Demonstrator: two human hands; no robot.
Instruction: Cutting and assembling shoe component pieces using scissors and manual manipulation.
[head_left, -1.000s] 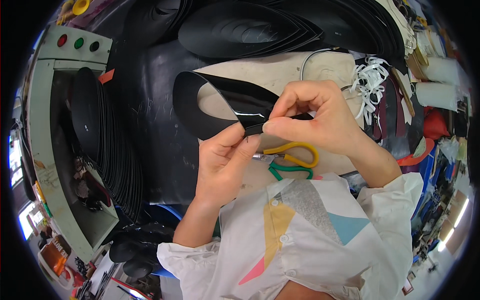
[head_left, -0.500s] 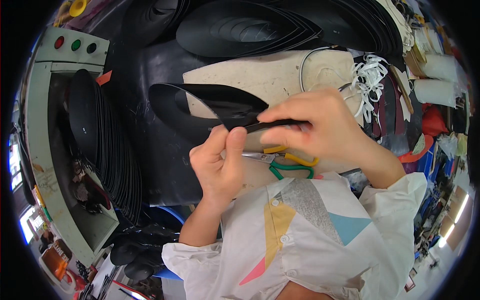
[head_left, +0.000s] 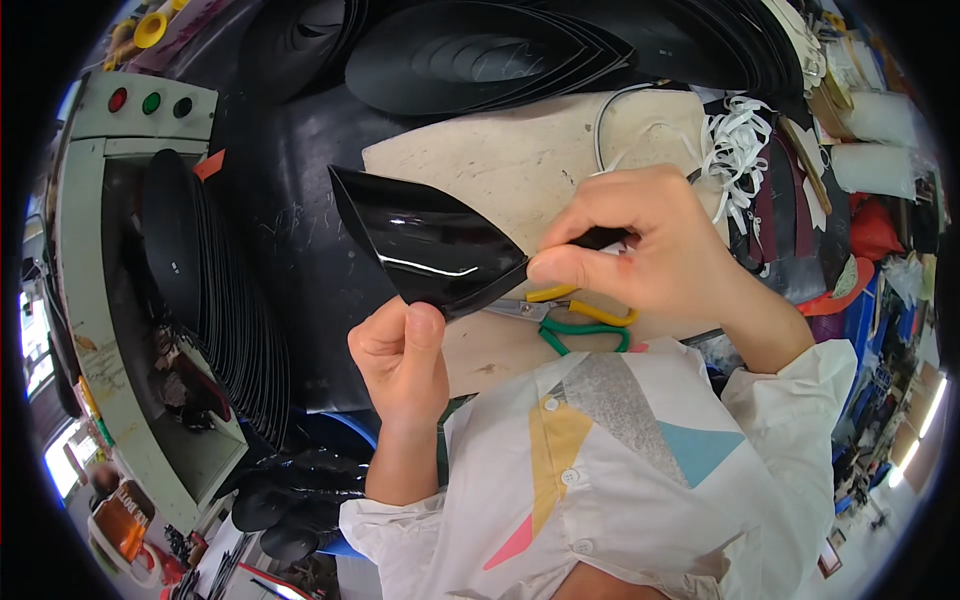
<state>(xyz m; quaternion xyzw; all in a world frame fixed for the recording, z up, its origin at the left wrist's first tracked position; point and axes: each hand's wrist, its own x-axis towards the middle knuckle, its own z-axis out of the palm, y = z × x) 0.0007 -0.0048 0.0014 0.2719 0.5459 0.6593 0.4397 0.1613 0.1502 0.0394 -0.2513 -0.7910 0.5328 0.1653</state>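
Observation:
My left hand (head_left: pixel 400 355) pinches the lower edge of a curved black leather piece (head_left: pixel 430 235), its thumb on top. The piece stands bent upward, its glossy face showing, with a pointed corner toward my right hand (head_left: pixel 640 240). That hand is closed in a pinch at this corner. A black strip-like thing (head_left: pixel 603 238) shows inside its curled fingers; its full shape is hidden by the hand. Just below my right hand lies a pair of scissors (head_left: pixel 585 328) with yellow and green handles, the blades partly under the leather piece.
Beneath is a beige board (head_left: pixel 480 150) on a black table cover (head_left: pixel 290 180). Stacks of black leather pieces (head_left: pixel 480 60) line the far side. Another stack (head_left: pixel 215 300) leans in a grey cabinet (head_left: pixel 90 280) at left. White ribbons (head_left: pixel 740 150) lie tangled at right.
The leather piece has tilted up, turning its glossy face into view. My left hand has moved left and toward me. My right hand's fingers have closed into a tighter pinch.

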